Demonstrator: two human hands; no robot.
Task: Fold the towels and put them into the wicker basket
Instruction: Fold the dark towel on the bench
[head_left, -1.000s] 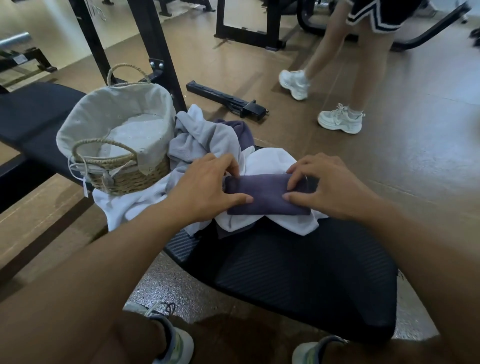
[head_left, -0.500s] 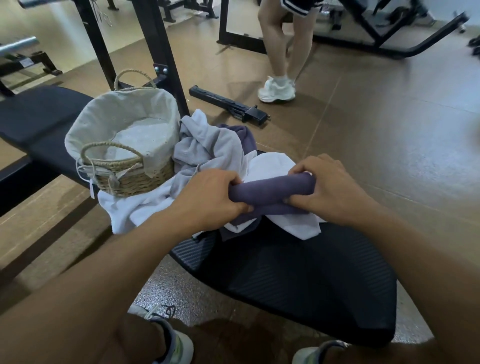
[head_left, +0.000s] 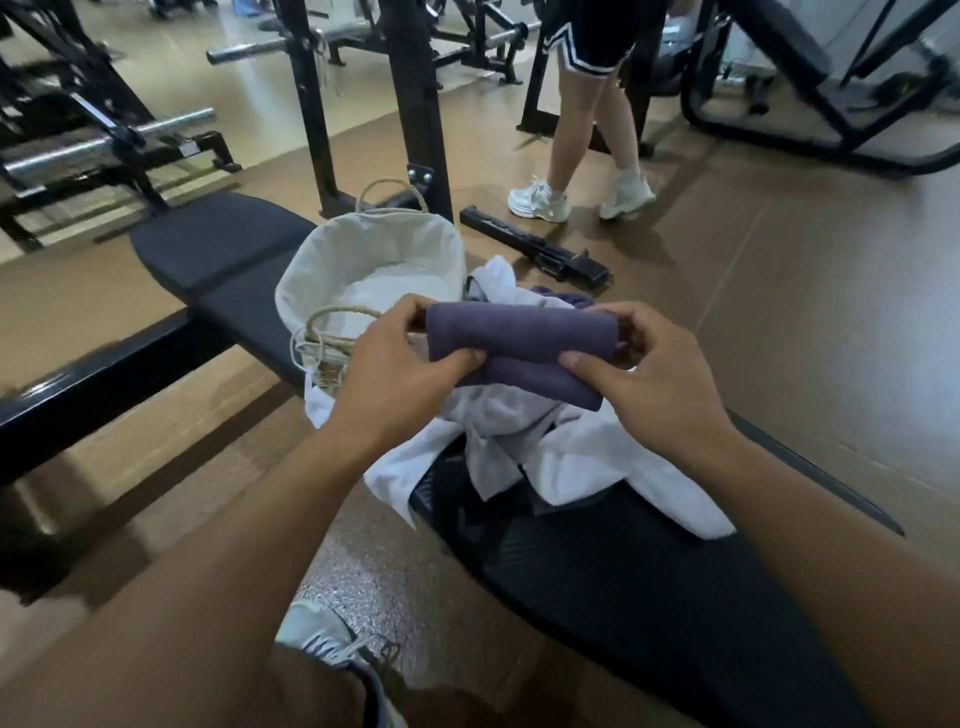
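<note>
We hold the folded purple towel (head_left: 519, 343) above the white towels (head_left: 561, 447): our left hand (head_left: 400, 374) and right hand (head_left: 649, 374) pinch its two ends. The wicker basket (head_left: 363, 270) stands just beside on the bench (head_left: 218, 249), its mouth open.

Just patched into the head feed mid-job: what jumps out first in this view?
Centre frame, the left hand and right hand hold a folded purple towel in the air, each gripping one end. Just behind and left sits the lined wicker basket on the black bench, and a heap of white towels lies under the hands.
</note>
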